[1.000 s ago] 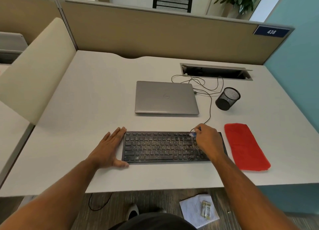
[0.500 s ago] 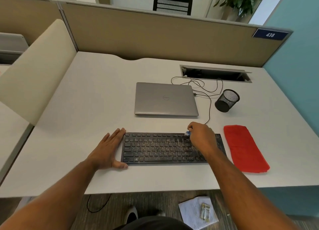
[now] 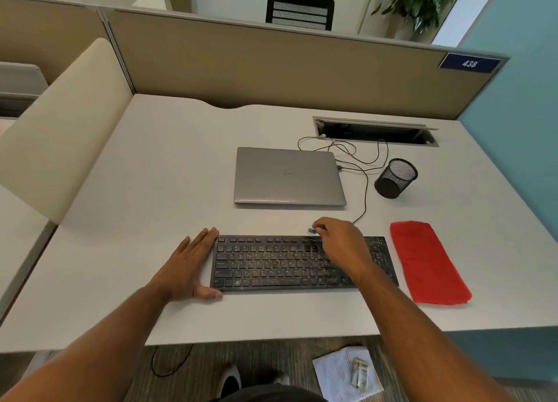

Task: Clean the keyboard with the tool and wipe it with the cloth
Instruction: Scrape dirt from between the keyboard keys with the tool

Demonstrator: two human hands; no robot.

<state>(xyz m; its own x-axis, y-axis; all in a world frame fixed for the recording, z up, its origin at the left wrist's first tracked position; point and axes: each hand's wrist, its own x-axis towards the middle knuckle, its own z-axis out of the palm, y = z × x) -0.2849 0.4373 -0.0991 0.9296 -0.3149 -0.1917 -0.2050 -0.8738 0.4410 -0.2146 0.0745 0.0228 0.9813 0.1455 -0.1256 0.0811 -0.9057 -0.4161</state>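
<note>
While the left hand (image 3: 188, 266) lies flat with fingers straight, bracing the keyboard (image 3: 299, 264) at the desk's (image 3: 151, 190) front, the right hand (image 3: 338, 241) pinches a small blue tool (image 3: 311, 230) over the top row. Best to keep strokes short and light; the cloth (image 3: 428, 259) waits just right.

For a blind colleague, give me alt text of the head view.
A right hand holds a small blue tool over a dusty black keyboard that the flat left hand steadies; a red cloth lies right of it.
</note>
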